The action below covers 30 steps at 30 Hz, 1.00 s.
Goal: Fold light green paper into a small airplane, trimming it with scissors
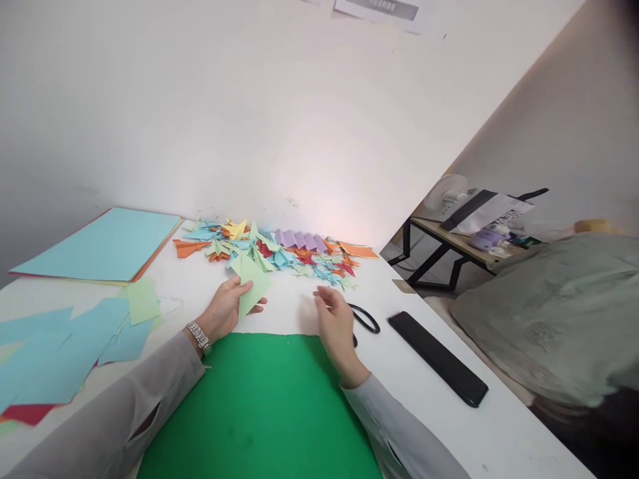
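I have the left hand (227, 311) pinching a pale green sheet (255, 287) — positioning it, I'd judge — the right hand (337, 327) empty, loosely curled; next calls for both

Bag (486, 211): "NEW", in capitals (tilted, slightly blurred)
Wall sheet (374, 9): pale characters on a grey band, too blurred to read

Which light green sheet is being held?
The sheet in the left hand, above the table; light green pieces at the left lie among blue paper.
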Each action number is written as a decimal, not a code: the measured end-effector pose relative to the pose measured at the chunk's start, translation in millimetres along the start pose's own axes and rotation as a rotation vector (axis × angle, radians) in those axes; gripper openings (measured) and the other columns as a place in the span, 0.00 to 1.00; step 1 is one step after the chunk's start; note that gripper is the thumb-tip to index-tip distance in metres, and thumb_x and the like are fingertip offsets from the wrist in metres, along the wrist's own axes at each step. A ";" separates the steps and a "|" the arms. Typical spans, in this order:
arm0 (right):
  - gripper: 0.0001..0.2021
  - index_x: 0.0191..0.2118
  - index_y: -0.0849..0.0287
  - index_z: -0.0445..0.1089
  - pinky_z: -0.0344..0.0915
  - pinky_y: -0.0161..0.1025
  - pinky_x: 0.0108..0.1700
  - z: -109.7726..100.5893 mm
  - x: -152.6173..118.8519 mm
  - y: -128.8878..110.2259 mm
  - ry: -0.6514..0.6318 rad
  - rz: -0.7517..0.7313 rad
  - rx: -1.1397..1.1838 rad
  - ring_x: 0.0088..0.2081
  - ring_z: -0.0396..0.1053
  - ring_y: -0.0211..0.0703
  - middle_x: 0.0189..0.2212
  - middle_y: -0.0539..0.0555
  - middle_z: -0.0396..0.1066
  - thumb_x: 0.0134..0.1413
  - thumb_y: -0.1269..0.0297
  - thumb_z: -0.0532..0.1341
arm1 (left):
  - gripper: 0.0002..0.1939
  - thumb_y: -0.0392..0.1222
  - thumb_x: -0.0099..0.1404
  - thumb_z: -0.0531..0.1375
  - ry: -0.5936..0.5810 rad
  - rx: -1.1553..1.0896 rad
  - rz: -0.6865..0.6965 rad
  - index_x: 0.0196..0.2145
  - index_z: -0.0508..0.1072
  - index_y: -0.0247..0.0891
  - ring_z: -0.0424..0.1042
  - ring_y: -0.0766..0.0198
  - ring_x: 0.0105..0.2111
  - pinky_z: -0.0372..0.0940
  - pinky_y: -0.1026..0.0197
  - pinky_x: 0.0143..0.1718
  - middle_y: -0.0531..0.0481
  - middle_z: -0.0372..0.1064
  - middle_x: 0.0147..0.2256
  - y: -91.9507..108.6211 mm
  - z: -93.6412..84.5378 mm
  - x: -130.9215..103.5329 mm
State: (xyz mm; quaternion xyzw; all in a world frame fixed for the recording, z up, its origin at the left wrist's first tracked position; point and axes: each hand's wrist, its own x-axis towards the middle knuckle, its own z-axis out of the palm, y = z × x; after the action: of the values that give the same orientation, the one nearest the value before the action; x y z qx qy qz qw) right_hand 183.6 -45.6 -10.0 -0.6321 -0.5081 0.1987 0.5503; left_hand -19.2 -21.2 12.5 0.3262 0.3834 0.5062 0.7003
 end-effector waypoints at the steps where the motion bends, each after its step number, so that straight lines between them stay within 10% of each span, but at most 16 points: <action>1: 0.19 0.44 0.65 0.67 0.61 0.47 0.45 -11.0 0.6 6.4 0.057 -0.014 -0.137 0.44 0.67 0.52 0.43 0.64 0.70 0.48 0.61 0.53 | 0.03 0.34 0.60 0.56 0.000 0.007 0.002 0.34 0.65 0.34 0.73 0.64 0.25 0.68 0.63 0.22 0.48 0.70 0.30 -0.3 0.5 -0.7; 6: 0.27 0.55 0.70 0.61 0.55 0.53 0.50 -54.8 -4.6 29.5 -0.039 0.110 -0.837 0.52 0.61 0.63 0.50 0.71 0.64 0.49 0.62 0.53 | 0.03 0.35 0.60 0.56 -0.041 -0.005 -0.001 0.32 0.63 0.35 0.68 0.68 0.19 0.60 0.68 0.15 0.50 0.66 0.27 -4.2 -0.3 -1.4; 13: 0.24 0.52 0.66 0.65 0.60 0.48 0.42 -59.8 -13.9 18.4 -0.105 -0.036 -1.015 0.40 0.69 0.57 0.37 0.67 0.71 0.51 0.59 0.54 | 0.08 0.32 0.58 0.56 -0.101 -0.111 -0.027 0.26 0.58 0.37 0.56 0.75 0.13 0.46 0.73 0.11 0.56 0.58 0.21 -7.7 -5.2 -0.1; 17: 0.27 0.50 0.61 0.66 0.61 0.48 0.40 -52.7 -12.3 3.6 -0.066 0.124 -0.617 0.37 0.69 0.55 0.33 0.59 0.72 0.40 0.58 0.63 | 0.07 0.34 0.59 0.56 -0.094 -0.108 -0.008 0.27 0.58 0.37 0.57 0.74 0.13 0.47 0.72 0.11 0.55 0.59 0.21 -7.6 -6.8 1.4; 23: 0.19 0.39 0.56 0.68 0.66 0.48 0.37 -28.5 -5.2 -32.4 -0.324 0.435 0.712 0.28 0.68 0.43 0.29 0.52 0.71 0.38 0.54 0.66 | 0.07 0.35 0.60 0.55 -0.059 -0.092 -0.003 0.27 0.58 0.37 0.57 0.73 0.13 0.48 0.71 0.11 0.55 0.58 0.21 -6.5 -7.2 3.8; 30: 0.27 0.51 0.51 0.61 0.65 0.41 0.33 -6.8 -28.5 -40.6 -0.857 0.507 0.920 0.24 0.65 0.37 0.26 0.47 0.69 0.41 0.65 0.64 | 0.07 0.34 0.60 0.55 -0.074 -0.110 0.015 0.27 0.58 0.37 0.56 0.74 0.13 0.47 0.71 0.11 0.55 0.58 0.22 -6.0 -6.2 4.7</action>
State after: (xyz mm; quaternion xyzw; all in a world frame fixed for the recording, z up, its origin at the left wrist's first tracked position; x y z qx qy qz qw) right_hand 160.3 -78.5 19.7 -0.2985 -0.3810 0.7507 0.4496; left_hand -21.0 -17.9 3.4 0.3085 0.3261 0.5195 0.7271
